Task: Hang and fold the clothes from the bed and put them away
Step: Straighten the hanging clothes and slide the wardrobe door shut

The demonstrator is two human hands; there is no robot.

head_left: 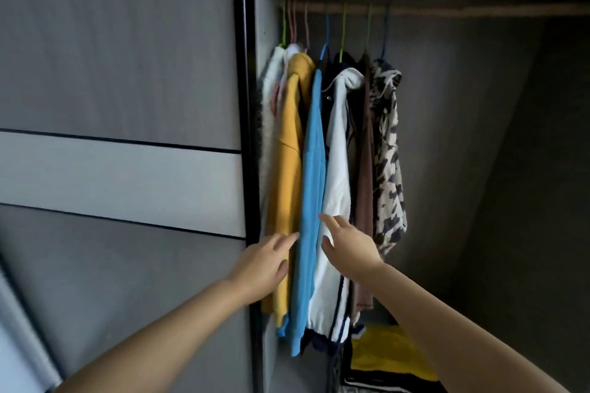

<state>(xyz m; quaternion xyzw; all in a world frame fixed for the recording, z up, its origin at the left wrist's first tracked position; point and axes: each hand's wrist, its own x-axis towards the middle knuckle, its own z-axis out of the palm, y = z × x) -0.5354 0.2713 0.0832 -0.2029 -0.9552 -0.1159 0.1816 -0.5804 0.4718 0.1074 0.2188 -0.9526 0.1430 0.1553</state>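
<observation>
A grey sliding wardrobe door point(118, 105) with a paler horizontal band fills the left half of the view, and beside it the dark open wardrobe interior point(479, 153) takes up the right. Across the top of that opening runs a wooden hanging rail point(463, 8), and a row of clothes hangs from it on thin coloured hangers, bunched toward the left end. From left to right they are a fuzzy white garment point(266, 124), a mustard-yellow hooded top point(290, 150), a bright blue top point(311, 175), a white jacket with dark stripes point(335, 188), a brown garment point(365, 175) and a cream garment with dark blotches point(389, 156). Below them, on the wardrobe floor, lies a folded stack topped by a yellow piece point(383, 357). Both bare forearms reach up from the bottom edge. The left hand point(260, 268) is loose with fingers spread, its fingertips touching the yellow top at the edge of the blue one. The right hand point(349, 246) is likewise unclenched, fingers extended against the white jacket just beside the blue top; neither grasps anything
</observation>
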